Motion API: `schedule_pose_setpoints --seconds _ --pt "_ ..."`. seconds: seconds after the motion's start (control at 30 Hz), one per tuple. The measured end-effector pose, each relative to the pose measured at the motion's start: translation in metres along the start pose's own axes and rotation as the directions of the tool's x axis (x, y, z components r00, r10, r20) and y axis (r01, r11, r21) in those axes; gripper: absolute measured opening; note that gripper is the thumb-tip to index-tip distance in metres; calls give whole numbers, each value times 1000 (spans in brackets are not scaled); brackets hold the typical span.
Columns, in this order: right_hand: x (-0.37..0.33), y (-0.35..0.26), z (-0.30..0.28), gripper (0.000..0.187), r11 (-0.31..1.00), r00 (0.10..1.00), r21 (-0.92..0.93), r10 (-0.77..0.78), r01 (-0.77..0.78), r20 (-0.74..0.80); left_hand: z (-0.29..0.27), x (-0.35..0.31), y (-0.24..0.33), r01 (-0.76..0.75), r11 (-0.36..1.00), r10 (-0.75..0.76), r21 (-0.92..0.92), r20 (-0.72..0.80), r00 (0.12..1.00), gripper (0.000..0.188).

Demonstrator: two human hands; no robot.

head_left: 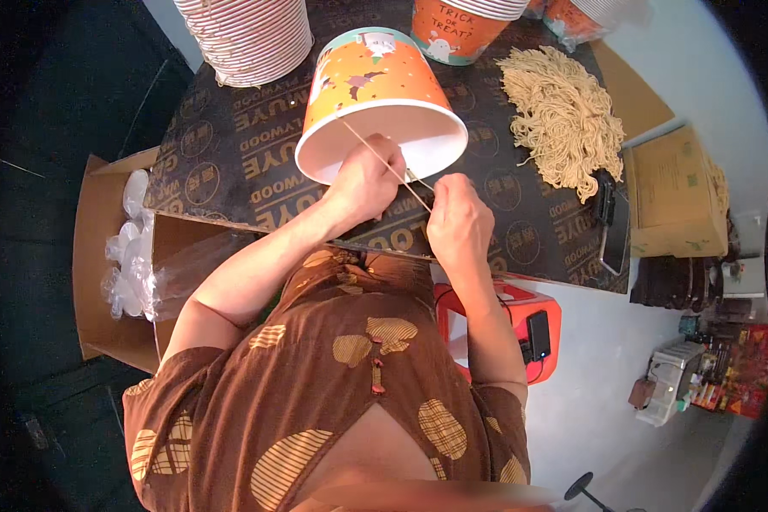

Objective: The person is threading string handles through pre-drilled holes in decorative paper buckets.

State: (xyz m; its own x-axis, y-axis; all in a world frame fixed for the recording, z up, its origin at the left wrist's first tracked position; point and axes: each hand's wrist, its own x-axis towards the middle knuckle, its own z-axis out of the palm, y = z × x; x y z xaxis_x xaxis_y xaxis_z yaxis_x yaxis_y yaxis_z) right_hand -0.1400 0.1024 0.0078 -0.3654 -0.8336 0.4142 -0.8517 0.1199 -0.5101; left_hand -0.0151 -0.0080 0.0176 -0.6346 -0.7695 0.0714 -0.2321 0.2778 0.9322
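An orange paper bucket with Halloween pictures lies tipped on the table, its white mouth facing me. My left hand is closed at the lower rim, its fingers curled partly inside the mouth; the fingertips are hidden. A thin beige cord runs slantwise from the bucket's upper left side across the mouth, over my left fingers, to my right hand. There my right fingers are pinched together on the cord. Another short stretch of cord leads from the rim, by a small metallic bit, to the same fingers.
A tall stack of nested buckets stands back left; more orange buckets are at the back. Right lie a heap of beige cords and a phone. Cardboard boxes flank the table; the left box holds clear plastic pieces. A red stool is below.
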Motion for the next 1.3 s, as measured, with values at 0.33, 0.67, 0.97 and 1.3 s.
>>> schedule_pose_setpoints --seconds 0.33,0.67,0.97,1.3 --pt "-11 -2 -8 9 974 991 186 -136 131 15 5 4 8 46 990 -33 135 -102 994 12" --pt "6 -12 -29 35 990 985 120 52 -73 167 -3 9 -3 -65 967 92 246 -100 991 11" --pt "44 12 -9 40 912 972 347 170 -217 163 -78 -43 35 -370 915 275 160 422 864 20" --pt "8 -20 -1 51 907 925 218 -317 360 -208 -127 -81 52 -198 858 171 -473 -101 980 111"
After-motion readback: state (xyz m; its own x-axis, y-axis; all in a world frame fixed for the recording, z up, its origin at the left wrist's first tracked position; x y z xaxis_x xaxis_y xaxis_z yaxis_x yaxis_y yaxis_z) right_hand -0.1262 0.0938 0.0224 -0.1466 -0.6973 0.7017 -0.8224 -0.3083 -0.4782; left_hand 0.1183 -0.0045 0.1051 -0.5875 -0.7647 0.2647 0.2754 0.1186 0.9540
